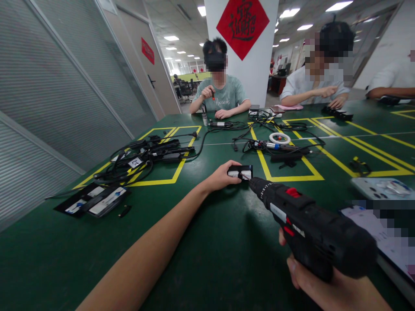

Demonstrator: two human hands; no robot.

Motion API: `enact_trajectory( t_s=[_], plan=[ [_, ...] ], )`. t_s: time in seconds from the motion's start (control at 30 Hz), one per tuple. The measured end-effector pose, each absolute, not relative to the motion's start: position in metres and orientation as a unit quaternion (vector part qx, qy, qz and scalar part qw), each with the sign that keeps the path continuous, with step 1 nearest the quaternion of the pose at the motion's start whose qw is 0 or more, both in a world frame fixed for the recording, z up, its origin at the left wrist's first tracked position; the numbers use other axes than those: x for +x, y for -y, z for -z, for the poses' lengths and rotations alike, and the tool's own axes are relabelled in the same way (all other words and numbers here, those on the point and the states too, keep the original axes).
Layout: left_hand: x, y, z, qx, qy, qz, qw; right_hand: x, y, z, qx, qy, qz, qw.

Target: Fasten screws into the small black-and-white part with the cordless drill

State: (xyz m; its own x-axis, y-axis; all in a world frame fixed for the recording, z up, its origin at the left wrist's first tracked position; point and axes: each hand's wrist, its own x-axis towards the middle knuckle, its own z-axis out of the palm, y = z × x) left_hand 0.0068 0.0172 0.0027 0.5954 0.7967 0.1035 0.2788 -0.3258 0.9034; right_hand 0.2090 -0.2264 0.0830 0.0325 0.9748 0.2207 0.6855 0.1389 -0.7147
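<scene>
Black-and-white block (pixel 246 173) was pinched at twelve o'clock by the left grip (pixel 225 176); cordless drill (pixel 301 211), clasped at four by the right grip (pixel 316 276), was best kept square.

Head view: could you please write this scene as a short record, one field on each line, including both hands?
Left hand: holds a small black-and-white part at the table
Right hand: grips the handle of a drill
Drill: black with red details; its bit points at the part, contact unclear
Table: dark green, marked with yellow tape
Beyond the left hand: black cables, a white ring
Across the table: a person in a green shirt
</scene>
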Motion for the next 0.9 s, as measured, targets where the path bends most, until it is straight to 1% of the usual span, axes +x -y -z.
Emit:
enact_trajectory(
  t_s=[0.17, 0.3, 0.5, 0.9],
  plan=[
    [0.007, -0.018, -0.003, 0.766, -0.352, -0.282, 0.459, 0.207, 0.226, -0.051, -0.630, 0.616, -0.265, 0.393],
    [0.007, -0.017, -0.004, 0.762, -0.354, -0.279, 0.466, 0.209, 0.228, -0.035, -0.617, 0.607, -0.300, 0.400],
    [0.007, -0.016, -0.006, 0.760, -0.364, -0.271, 0.465, 0.210, 0.227, -0.046, -0.606, 0.598, -0.329, 0.410],
    [0.008, -0.015, -0.007, 0.757, -0.359, -0.278, 0.470, 0.209, 0.224, -0.065, -0.608, 0.637, -0.272, 0.389]
  ],
)
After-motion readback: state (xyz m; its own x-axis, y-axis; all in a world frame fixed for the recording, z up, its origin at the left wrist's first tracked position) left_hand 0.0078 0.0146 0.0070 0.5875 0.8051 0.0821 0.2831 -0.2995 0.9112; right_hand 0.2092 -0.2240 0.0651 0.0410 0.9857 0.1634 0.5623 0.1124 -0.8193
